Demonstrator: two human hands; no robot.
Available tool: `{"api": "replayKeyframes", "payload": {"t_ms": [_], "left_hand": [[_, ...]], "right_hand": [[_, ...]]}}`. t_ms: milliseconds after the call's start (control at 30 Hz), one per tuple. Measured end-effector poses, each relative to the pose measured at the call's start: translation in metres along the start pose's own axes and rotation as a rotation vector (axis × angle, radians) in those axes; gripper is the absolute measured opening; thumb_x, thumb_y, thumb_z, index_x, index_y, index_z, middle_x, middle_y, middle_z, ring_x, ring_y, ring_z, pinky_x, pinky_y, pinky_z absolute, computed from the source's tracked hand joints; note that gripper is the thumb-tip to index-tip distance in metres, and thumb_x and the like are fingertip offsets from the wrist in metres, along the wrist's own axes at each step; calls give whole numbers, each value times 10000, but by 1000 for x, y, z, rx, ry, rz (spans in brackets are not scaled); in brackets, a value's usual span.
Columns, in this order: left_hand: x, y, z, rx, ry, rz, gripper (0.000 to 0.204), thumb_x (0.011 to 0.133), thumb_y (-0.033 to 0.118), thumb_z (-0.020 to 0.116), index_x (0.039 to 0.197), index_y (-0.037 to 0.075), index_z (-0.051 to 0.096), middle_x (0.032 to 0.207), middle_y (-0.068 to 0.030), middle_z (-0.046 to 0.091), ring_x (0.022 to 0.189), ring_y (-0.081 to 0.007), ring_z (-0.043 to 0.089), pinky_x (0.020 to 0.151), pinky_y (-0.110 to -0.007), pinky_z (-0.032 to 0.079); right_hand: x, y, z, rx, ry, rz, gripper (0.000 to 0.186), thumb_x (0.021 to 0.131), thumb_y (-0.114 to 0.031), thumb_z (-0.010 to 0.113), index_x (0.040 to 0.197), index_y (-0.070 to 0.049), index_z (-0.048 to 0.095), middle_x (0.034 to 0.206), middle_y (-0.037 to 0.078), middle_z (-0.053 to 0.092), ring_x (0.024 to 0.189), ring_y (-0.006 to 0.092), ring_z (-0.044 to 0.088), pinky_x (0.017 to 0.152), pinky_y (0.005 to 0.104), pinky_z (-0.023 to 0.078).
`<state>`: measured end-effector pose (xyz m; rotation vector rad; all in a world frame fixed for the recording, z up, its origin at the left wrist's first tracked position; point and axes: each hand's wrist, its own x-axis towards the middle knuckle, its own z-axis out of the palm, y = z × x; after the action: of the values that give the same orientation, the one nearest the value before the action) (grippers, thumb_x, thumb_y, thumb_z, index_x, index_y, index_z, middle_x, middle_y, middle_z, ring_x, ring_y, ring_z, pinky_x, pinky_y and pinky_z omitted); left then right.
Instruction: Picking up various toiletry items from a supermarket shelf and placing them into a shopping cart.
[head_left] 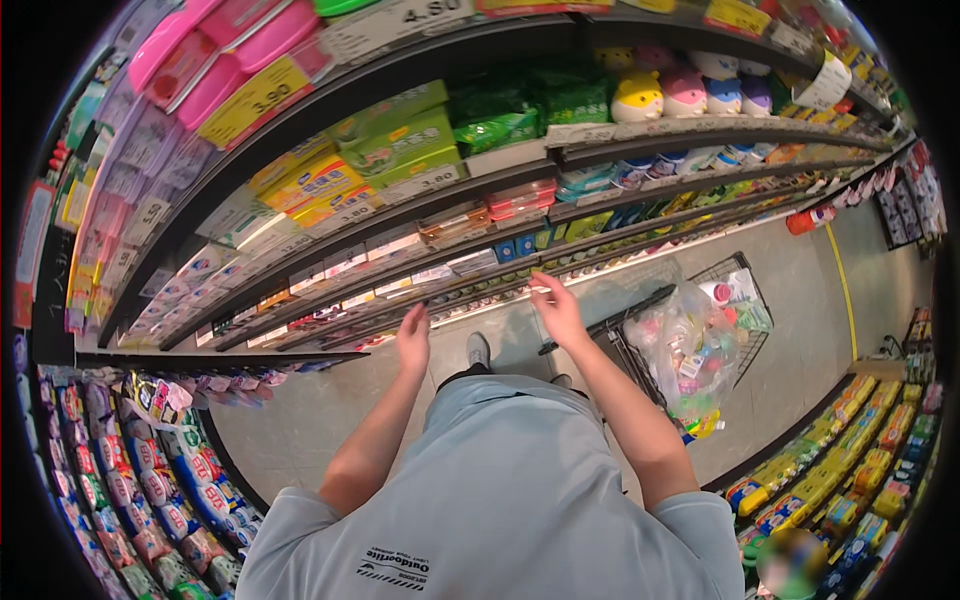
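Note:
My left hand is held up in front of the lower shelves, fingers loosely extended, with nothing visible in it. To the right of it, my right hand is also raised, its fingers apart and lightly bent toward the left, and it appears to hold nothing. Both hands are in the air, apart from the goods. Nearest beyond them is the long dark shelf unit with small packs along its lower levels. Red-lidded boxes and blue packs sit above the right hand.
A wire shopping cart stands right of me, holding a clear plastic bag of goods. Green boxes, yellow boxes and animal-shaped containers fill higher shelves. Packaged goods line shelves behind me on the left and right.

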<state>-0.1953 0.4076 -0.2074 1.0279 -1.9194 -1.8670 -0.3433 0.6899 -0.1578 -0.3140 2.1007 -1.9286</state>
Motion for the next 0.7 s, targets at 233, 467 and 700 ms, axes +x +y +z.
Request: {"api": "replayKeyframes", "payload": {"t_ms": [233, 467, 700], "left_hand": [[49, 40, 49, 22, -137, 60, 517, 991, 203, 558, 1473, 28, 497, 1440, -102, 578, 1160, -165, 591, 886, -285, 489], [54, 42, 64, -45, -193, -26, 592, 944, 270, 639, 1457, 8, 501, 1050, -89, 682, 862, -136, 594, 773, -276, 485], [31, 62, 53, -111, -218, -7, 559, 995, 179, 607, 1499, -9, 457, 1296, -107, 646, 1121, -158, 611, 990, -290, 468]], "right_hand": [[61, 7, 75, -124, -118, 157, 547, 933, -193, 689, 1425, -11, 534, 1212, 121, 662, 793, 149, 659, 772, 324, 539], [70, 9, 101, -190, -13, 109, 591, 890, -144, 714, 1404, 66, 512, 1264, 145, 590, 852, 208, 672, 810, 338, 550], [62, 17, 105, -146, 73, -106, 474, 853, -73, 721, 1298, 21, 587, 1231, 157, 594, 976, 251, 658, 881, 355, 525]]}}
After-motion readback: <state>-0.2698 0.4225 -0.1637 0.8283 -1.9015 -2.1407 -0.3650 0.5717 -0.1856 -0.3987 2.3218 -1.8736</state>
